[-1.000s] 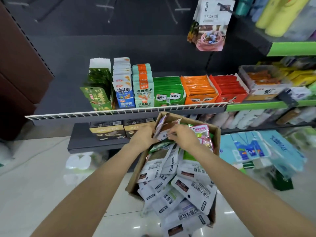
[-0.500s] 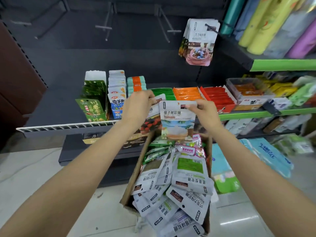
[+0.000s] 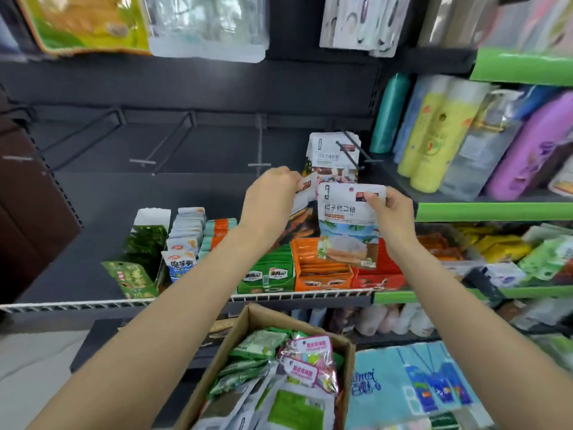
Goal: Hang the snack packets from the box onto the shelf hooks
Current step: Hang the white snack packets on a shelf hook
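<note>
Against half a second ago: both hands have risen from just above the box to the level of the dark shelf back panel, and the view has tilted upward, bringing the upper hanging stock into sight. Left hand (image 3: 273, 197): grip closed, fingers curled round the top edge of a white-topped snack packet with an orange-brown picture (image 3: 305, 193), mostly hidden behind the hand. Right hand (image 3: 392, 214): grip closed, thumb and fingers pinching the upper right corner of a white snack packet with black lettering and a blue-and-green coconut picture (image 3: 348, 225), held upright and facing the camera, at about 3 o'clock from the left-hand packet and just beside it. Both packets are held in the air in front of the shelf, off any hook. At 12 o'clock from the right-hand packet, a bunch of white snack packets (image 3: 335, 156) already hangs on a black wire hook (image 3: 348, 148). At about 10 o'clock, bare black wire hooks (image 3: 169, 144) stand out from the panel. At 6 o'clock, the brown cardboard box (image 3: 248, 324) holds white, green and pink packets (image 3: 307, 364). Behind the forearms, orange, red and green display cartons (image 3: 322, 271) stand on the shelf with a white wire front rail (image 3: 297, 295).
</note>
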